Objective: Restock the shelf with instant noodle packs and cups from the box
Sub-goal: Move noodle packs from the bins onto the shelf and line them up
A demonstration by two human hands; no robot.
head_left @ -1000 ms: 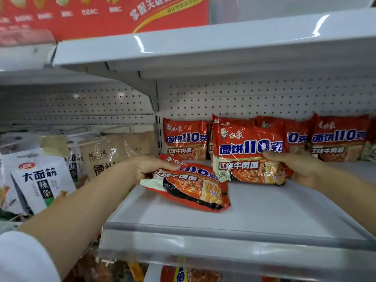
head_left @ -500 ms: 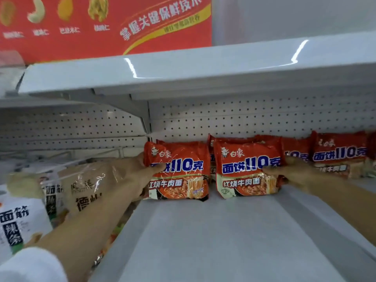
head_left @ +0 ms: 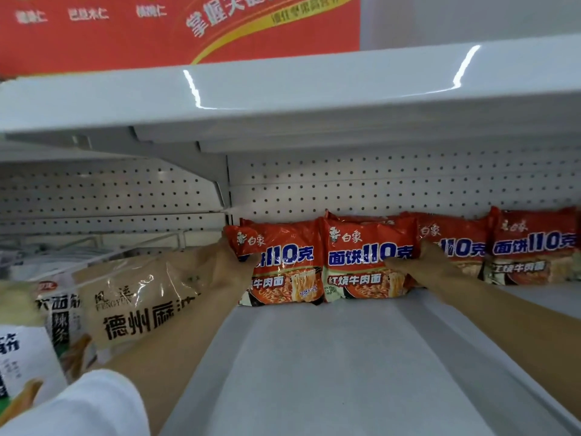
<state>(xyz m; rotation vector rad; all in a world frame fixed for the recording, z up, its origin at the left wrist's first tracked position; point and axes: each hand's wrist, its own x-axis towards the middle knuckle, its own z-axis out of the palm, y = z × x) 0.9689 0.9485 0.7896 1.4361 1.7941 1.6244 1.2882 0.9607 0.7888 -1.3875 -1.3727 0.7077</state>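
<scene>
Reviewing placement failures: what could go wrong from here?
1. Both front packs stand on edge; when the left hand and right hand let go, they may tip forward onto the bare shelf.
2. The left forearm passes close to the beige bag and could drag it.

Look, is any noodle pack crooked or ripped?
Nothing stands out. The four red noodle packs stand upright in a row at the shelf back. Left hand and right hand each hold one.

Bright overhead light streaks glare across the upper shelf (head_left: 314,89); motion blur and wide-angle bending soften edges.
</scene>
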